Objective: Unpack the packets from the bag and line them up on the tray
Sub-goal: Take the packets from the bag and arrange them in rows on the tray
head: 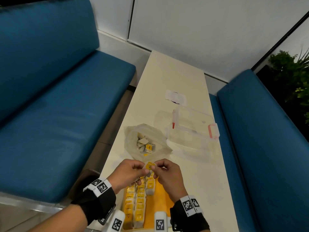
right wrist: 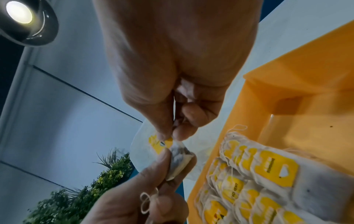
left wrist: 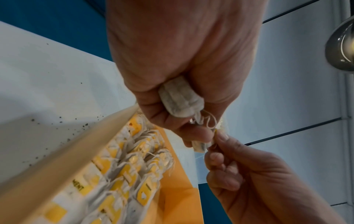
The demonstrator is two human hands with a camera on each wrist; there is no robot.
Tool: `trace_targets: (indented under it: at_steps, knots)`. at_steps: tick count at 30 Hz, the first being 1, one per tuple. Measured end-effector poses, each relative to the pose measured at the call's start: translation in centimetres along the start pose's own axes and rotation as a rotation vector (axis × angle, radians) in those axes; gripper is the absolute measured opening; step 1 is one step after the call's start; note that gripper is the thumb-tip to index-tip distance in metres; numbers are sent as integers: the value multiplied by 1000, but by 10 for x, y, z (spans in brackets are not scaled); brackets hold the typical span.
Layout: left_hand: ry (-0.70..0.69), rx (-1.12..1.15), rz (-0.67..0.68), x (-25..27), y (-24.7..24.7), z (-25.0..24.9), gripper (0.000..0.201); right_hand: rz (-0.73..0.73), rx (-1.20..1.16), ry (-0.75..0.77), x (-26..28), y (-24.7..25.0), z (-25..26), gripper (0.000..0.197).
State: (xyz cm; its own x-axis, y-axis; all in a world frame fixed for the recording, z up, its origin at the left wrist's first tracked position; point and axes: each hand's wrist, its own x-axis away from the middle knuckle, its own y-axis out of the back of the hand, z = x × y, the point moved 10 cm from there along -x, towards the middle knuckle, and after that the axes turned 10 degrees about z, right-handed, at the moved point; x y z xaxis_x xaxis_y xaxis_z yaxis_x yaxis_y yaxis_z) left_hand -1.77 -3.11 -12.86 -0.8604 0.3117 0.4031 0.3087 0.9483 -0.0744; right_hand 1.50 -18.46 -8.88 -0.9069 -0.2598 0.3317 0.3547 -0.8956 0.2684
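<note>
Pinching a small white paper tea packet with a yellow tag point(head: 149, 166) between them, both hands are holding it in the air above the far end of the tray. Left hand point(head: 128, 173) is clamping thumb and forefinger on the pouch's left side; the left wrist view shows it also curling round a second white packet point(left wrist: 181, 100) in the palm, loose string dangling below. Right hand point(head: 167, 174) is nipping the yellow tag end with thumb and fingertip, remaining fingers curled in.

Directly beneath, a shallow orange-yellow plastic tray point(head: 161, 196) is carrying like packets point(head: 139, 203) lying in overlapping rows: two long rows along its left side and a short third row starting at the far end. Bare orange floor is showing to the right.

Just beyond the hands, a crumpled translucent plastic bag point(head: 132, 138) is sitting open on the pale cream table point(head: 175, 77), a heap of packets point(head: 145, 144) inside.

Judgement: task looks well underway, perhaps past half, but not near done; bag contents and both held packets are waiting for placement.

Beside the bag, a clear plastic box with red clips point(head: 194, 129). Blue padded benches point(head: 58, 106) are flanking the table.
</note>
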Motion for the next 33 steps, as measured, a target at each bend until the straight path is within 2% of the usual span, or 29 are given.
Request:
trace_targets:
  at_steps: [4,11,17,22,33]
  knots:
    - [15,15,-21,2,3,4,14,2,-39,-27,1,4,-4,7]
    - [77,71,-91,2,10,15,20,134,168,-188,8,8,-48,4]
    - [117,142,-114,-1,13,21,32,233,284,-354,16,-2,-86,15]
    - [135,222,-107,-2,12,24,43,212,254,-424,14,-11,-100,16]
    - [172,236,-109,-4,14,27,57,184,215,-433,4,-19,-103,11]
